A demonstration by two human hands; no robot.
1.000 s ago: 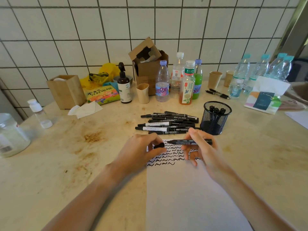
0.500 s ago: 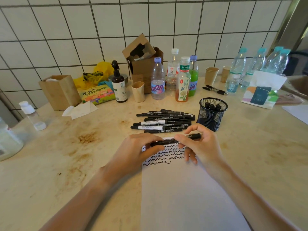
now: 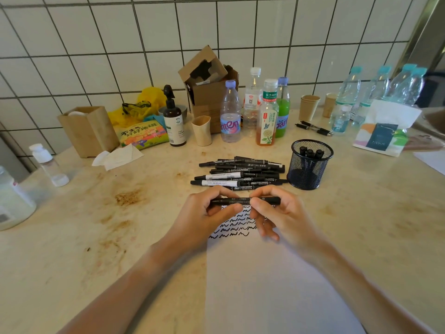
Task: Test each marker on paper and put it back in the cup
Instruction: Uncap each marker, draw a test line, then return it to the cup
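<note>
Marker [image 3: 243,201], black and slim, is held level at the centre of the frame, just above the top edge of the paper [image 3: 265,273]. Its left end is pinched between the thumb and curled fingers of the left hand [image 3: 207,218], and its right part is pinched between the thumb and forefinger of the right hand [image 3: 281,215], whose other fingers are loosely curled below it. Whether the cap is fully seated cannot be told. Rows of black squiggles [image 3: 233,225] are seen on the upper part of the paper, partly covered by both hands. A pile of markers [image 3: 240,174] is laid flat on the table [image 3: 96,237] just above the hands in the frame. To the right of the pile, a black mesh cup [image 3: 310,167] is stood upright, and the tops of three markers are seen inside it. Along the tiled wall in the upper half of the frame, drink bottles [image 3: 267,116], a cardboard box [image 3: 207,92] and paper cups [image 3: 309,107] are set. A tissue pack [image 3: 382,136] is placed at the right edge, and a wooden holder [image 3: 89,131] at the upper left.
</note>
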